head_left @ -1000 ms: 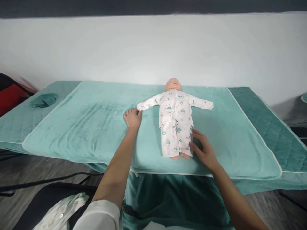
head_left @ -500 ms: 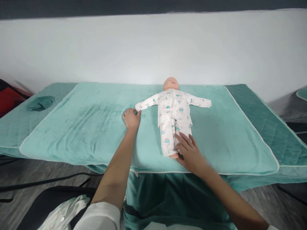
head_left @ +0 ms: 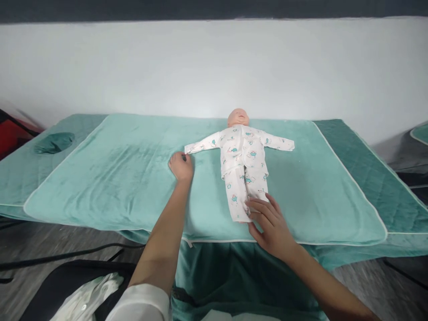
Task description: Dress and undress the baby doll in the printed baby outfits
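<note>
A baby doll [head_left: 238, 117] lies on its back on a light teal blanket [head_left: 133, 174], arms spread. It wears a white printed top [head_left: 242, 149] and matching trousers [head_left: 245, 196]. My left hand [head_left: 181, 166] pinches the cuff of the doll's sleeve on the left side, fingers closed. My right hand [head_left: 269, 225] grips the bottom of the trouser leg on the right, covering the doll's foot there.
The blanket covers a darker teal padded table [head_left: 364, 147] against a white wall. A face hole [head_left: 53, 142] is at the table's left end. A red object [head_left: 13, 133] sits far left. White cloth [head_left: 87, 298] lies on a black surface at bottom left.
My right hand slid from the outer side of the trousers to the hem of the right leg. The left sleeve has been drawn out a little further left.
</note>
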`<state>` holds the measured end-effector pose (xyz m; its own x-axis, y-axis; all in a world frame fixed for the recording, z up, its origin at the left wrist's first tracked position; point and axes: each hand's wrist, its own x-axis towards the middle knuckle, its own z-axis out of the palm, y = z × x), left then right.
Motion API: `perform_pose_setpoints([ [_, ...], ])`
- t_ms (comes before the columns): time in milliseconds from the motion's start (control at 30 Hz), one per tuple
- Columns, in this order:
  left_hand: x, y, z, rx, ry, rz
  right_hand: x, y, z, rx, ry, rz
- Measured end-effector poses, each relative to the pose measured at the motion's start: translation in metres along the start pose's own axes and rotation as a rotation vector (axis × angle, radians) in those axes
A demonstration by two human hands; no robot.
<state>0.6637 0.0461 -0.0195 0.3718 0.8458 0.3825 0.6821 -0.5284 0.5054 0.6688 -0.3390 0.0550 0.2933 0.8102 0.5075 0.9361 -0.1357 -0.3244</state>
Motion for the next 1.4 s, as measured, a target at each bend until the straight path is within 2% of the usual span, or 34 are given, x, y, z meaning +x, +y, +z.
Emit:
perform_pose_setpoints([
  [133, 0.0, 0.001, 0.0, 0.019, -0.018, 0.009, -0.008, 0.007, 0.003, 0.023, -0.065, 0.028],
  [267, 0.0, 0.002, -0.001, 0.002, -0.023, 0.002, -0.024, 0.019, 0.001, 0.077, -0.126, -0.004],
  [400, -0.001, 0.003, -0.002, -0.015, -0.032, 0.002, -0.034, 0.027, 0.001, 0.046, -0.025, 0.165],
  [633, -0.002, 0.003, -0.005, -0.024, -0.046, 0.013, -0.021, 0.028, -0.009, 0.273, -0.158, 0.226],
  [900, -0.001, 0.001, -0.003, -0.019, -0.05, 0.014, -0.013, 0.025, -0.038, 0.361, -0.187, 0.124],
  [1033, -0.001, 0.002, -0.005, -0.037, -0.048, 0.015, -0.008, 0.038, -0.044, 0.402, -0.254, 0.13],
  [1100, -0.002, 0.002, -0.006, -0.047, -0.047, 0.014, -0.003, 0.055, -0.043, 0.438, -0.197, 0.245],
  [1267, -0.002, 0.003, -0.009, -0.05, -0.047, 0.011, 0.029, 0.109, -0.025, 0.52, 0.097, 0.63],
  [1333, -0.002, 0.003, -0.008, -0.05, -0.046, 0.014, 0.047, 0.117, -0.026, 0.608, 0.215, 0.674],
  [1400, -0.001, 0.003, -0.008, -0.052, -0.043, 0.009, 0.065, 0.107, -0.044, 0.704, 0.317, 0.591],
])
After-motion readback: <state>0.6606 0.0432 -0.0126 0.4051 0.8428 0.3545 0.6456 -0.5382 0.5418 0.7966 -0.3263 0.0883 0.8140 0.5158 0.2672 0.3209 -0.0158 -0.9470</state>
